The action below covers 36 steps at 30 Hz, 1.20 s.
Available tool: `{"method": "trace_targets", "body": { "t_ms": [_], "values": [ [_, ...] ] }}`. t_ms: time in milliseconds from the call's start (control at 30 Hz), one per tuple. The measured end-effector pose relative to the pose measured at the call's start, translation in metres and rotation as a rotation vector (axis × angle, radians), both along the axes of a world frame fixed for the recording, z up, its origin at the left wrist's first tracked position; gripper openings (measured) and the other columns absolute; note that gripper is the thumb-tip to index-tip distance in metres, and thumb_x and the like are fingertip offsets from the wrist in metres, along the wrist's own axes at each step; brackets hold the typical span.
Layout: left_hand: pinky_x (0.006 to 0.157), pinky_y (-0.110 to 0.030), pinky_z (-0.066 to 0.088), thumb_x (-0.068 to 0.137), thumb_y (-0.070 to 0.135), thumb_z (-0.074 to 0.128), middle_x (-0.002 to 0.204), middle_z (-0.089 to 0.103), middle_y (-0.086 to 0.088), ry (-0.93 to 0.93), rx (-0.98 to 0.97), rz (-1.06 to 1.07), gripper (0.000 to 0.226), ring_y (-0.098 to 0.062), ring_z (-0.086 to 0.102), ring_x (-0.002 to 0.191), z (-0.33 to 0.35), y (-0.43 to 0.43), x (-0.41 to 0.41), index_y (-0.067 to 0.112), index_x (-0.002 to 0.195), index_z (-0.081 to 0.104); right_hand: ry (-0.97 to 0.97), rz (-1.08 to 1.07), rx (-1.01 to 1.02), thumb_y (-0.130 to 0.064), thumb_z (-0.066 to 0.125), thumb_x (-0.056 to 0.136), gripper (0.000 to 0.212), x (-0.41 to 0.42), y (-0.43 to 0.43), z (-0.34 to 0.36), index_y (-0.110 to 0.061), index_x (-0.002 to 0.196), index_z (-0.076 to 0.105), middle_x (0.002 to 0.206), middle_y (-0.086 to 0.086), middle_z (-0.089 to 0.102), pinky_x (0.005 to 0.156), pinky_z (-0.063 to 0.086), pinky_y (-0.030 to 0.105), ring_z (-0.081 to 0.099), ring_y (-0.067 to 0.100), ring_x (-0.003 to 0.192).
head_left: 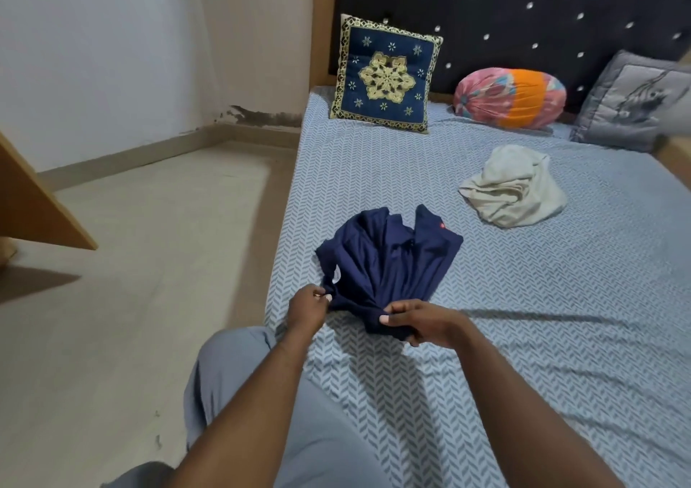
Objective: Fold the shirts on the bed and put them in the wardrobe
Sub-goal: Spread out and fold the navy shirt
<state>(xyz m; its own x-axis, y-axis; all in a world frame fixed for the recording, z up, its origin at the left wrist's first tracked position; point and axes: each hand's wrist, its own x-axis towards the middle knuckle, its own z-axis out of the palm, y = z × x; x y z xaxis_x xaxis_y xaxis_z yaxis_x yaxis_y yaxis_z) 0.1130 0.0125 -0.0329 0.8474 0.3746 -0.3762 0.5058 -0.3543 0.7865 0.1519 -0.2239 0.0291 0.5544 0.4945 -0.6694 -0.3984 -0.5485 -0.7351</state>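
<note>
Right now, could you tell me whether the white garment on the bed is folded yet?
Not folded. The white garment lies in a crumpled heap on the bed, apart from the navy shirt.

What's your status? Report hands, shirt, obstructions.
Left hand pinches navy shirt, right hand grips its bunched end. Shirt crumpled on bed, not folded. White garment beyond, clear of it.

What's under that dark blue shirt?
Only the patterned sheet shows around the shirt, which the left hand and right hand grip at its near edge. Anything directly beneath it is covered.
</note>
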Motion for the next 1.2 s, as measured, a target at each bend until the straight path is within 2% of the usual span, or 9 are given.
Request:
{"method": "trace_targets", "body": {
  "t_ms": [133,300,400,567,700,867,1000,1067,1200],
  "values": [
    [0.076,-0.039,0.056,0.093,0.013,0.055,0.101,0.069,-0.018,0.046,-0.221,0.104,0.013,-0.031,0.065,0.085,-0.006,0.01,-0.009,0.017,0.085,0.064,-0.005,0.032,-0.009,-0.029,0.069,0.091,0.023,-0.018,-0.024,0.011,-0.012,0.08,0.058,0.057,-0.003,0.041,0.048,0.023,0.022,0.028,0.01,0.05],
    [0.051,-0.027,0.054,0.099,-0.002,0.037,0.087,0.067,-0.013,-0.005,-0.708,0.364,0.026,-0.022,0.063,0.069,0.016,0.006,-0.029,0.008,0.088,0.058,-0.062,0.134,-0.292,-0.022,0.075,0.085,0.014,-0.026,-0.034,0.007,-0.013,0.082,0.066,0.061,-0.002,0.053,0.049,0.034,0.021,0.04,0.009,0.049],
    [0.06,-0.032,0.054,0.098,-0.005,0.034,0.094,0.067,-0.015,-0.045,-0.81,0.394,0.029,-0.023,0.064,0.075,0.023,0.002,-0.036,0.008,0.095,0.06,-0.335,-0.121,-0.283,-0.022,0.073,0.087,0.02,-0.018,-0.009,-0.001,-0.012,0.078,0.058,0.068,0.009,0.053,0.049,0.041,0.021,0.05,0.013,0.051],
    [0.055,-0.023,0.052,0.094,-0.01,0.029,0.087,0.066,-0.006,-0.129,-0.761,0.334,0.039,-0.016,0.061,0.073,0.031,0.002,-0.046,0.009,0.106,0.061,-0.596,-0.175,-0.298,-0.048,0.076,0.079,0.035,0.009,0.061,-0.013,-0.019,0.09,0.061,0.08,-0.005,0.062,0.06,0.046,0.025,0.061,0.013,0.071],
    [0.066,-0.022,0.05,0.096,-0.005,0.03,0.089,0.066,-0.006,-0.229,-0.826,0.455,0.035,-0.015,0.059,0.078,0.034,0.009,-0.048,0.007,0.1,0.062,-0.642,0.221,-0.529,-0.039,0.07,0.085,0.032,0.024,0.092,-0.029,-0.021,0.111,0.067,0.111,0.003,0.065,0.081,0.045,0.029,0.06,0.024,0.106],
    [0.091,-0.038,0.051,0.091,-0.007,0.031,0.106,0.067,-0.013,-0.262,-0.856,0.503,0.037,-0.025,0.062,0.095,0.032,0.012,-0.05,0.009,0.095,0.064,-0.599,-0.163,-0.407,-0.028,0.066,0.081,0.01,0.026,0.075,-0.039,-0.035,0.074,0.067,0.085,0.0,0.071,0.079,0.058,0.038,0.069,0.024,0.081],
    [0.085,-0.038,0.056,0.096,0.002,0.033,0.111,0.07,-0.013,-0.168,-0.851,0.423,0.035,-0.027,0.066,0.098,0.027,0.009,-0.048,0.006,0.11,0.064,-0.52,-0.404,-0.162,-0.014,0.06,0.091,0.015,0.014,0.048,-0.024,-0.021,0.077,0.06,0.074,0.0,0.063,0.058,0.05,0.026,0.061,0.014,0.066],
    [0.074,-0.033,0.055,0.1,0.007,0.036,0.106,0.07,-0.01,-0.127,-0.829,0.406,0.03,-0.023,0.066,0.088,0.029,0.006,-0.049,0.007,0.105,0.065,-0.435,-0.393,-0.149,-0.013,0.059,0.089,0.015,0.009,0.036,-0.025,-0.02,0.076,0.061,0.072,0.0,0.064,0.059,0.048,0.025,0.062,0.014,0.07],
    [0.079,-0.036,0.056,0.101,0.029,0.051,0.094,0.07,-0.004,-0.018,-0.745,0.333,0.022,-0.022,0.066,0.087,0.027,0.004,-0.048,0.011,0.1,0.064,-0.345,-0.184,-0.408,-0.017,0.054,0.083,0.013,0.0,0.019,-0.025,-0.012,0.075,0.063,0.076,0.006,0.068,0.058,0.05,0.025,0.065,0.02,0.071]
  ]
}}
